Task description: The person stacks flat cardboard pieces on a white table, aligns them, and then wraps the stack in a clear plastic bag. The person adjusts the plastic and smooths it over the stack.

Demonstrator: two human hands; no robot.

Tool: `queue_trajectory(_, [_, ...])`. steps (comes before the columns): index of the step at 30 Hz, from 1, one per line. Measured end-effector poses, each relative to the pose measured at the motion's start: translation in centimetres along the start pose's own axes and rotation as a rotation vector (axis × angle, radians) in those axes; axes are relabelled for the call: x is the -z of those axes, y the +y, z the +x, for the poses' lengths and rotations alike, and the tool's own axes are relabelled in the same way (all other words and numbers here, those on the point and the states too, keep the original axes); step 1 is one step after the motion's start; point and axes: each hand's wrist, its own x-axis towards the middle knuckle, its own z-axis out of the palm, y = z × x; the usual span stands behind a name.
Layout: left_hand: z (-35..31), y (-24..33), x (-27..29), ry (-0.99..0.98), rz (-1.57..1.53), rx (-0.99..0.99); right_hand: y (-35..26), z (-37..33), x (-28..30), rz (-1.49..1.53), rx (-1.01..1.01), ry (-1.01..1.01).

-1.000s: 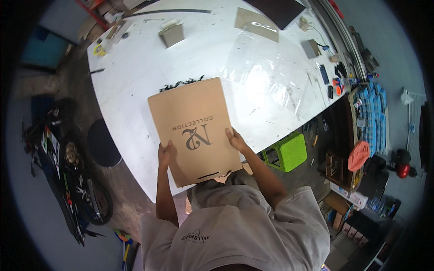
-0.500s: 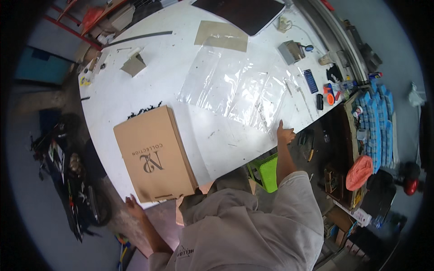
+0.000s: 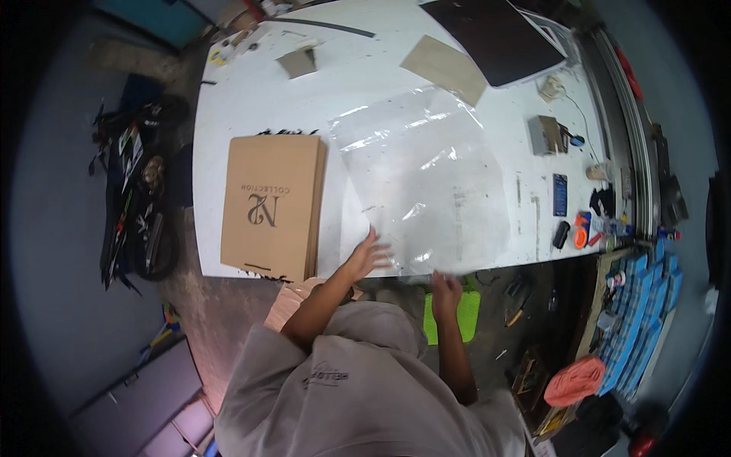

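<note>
A large clear plastic sheet (image 3: 434, 183), shiny and lightly creased, lies over the middle of the white table (image 3: 266, 84), reaching its front edge. My left hand (image 3: 368, 257) is open, fingers spread, by the sheet's near left corner. At the sheet's front edge, my right hand (image 3: 447, 292) has its fingers closed on the plastic; motion smears the fingertips. Left of the sheet sits a stack of flat brown cardboard boxes (image 3: 270, 194) with dark printing on top. Black ragged material (image 3: 285, 132) pokes out behind the stack.
A beige board (image 3: 443, 70) and a dark panel (image 3: 495, 38) lie at the back. Small boxes (image 3: 547, 135), an orange tape roll (image 3: 580, 238) and other small items line the right side. A green stool (image 3: 461, 316) stands below the front edge; a motorbike (image 3: 129, 198) is at far left.
My left hand has moved from beside the box stack to the plastic. The sheet has been drawn nearer and lies flatter, my right hand moving with its edge. The view has turned.
</note>
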Motion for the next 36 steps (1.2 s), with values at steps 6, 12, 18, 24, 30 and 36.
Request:
queue_trajectory(6, [10.7, 4.4, 1.3, 0.172, -0.105, -0.27, 4.1, -8.7, 13.3, 0.332, -0.318, -0.229])
queue_trajectory(12, [10.2, 8.6, -2.7, 0.142, 0.166, -0.566, 6.1, -12.4, 14.5, 0.218, -0.479, 0.004])
queue_trajectory(18, [-2.4, 14.6, 2.1, 0.115, -0.058, -0.981, 9.4, -5.7, 10.7, 0.42, -0.256, -0.234])
queue_trajectory(24, [-20.9, 11.8, 21.2, 0.265, -0.181, -1.12, 8.8, -4.0, 1.8, 0.243, -0.217, -0.471])
queue_trajectory(30, [-25.5, 6.0, 34.2, 0.2, -0.369, -1.047, 7.9, -3.8, -6.2, 0.013, -0.224, -0.466])
queue_trajectory(36, [-23.8, 14.3, 37.7, 0.348, -0.476, -1.087, 1.9, -1.3, -19.8, -0.151, 0.078, -0.528])
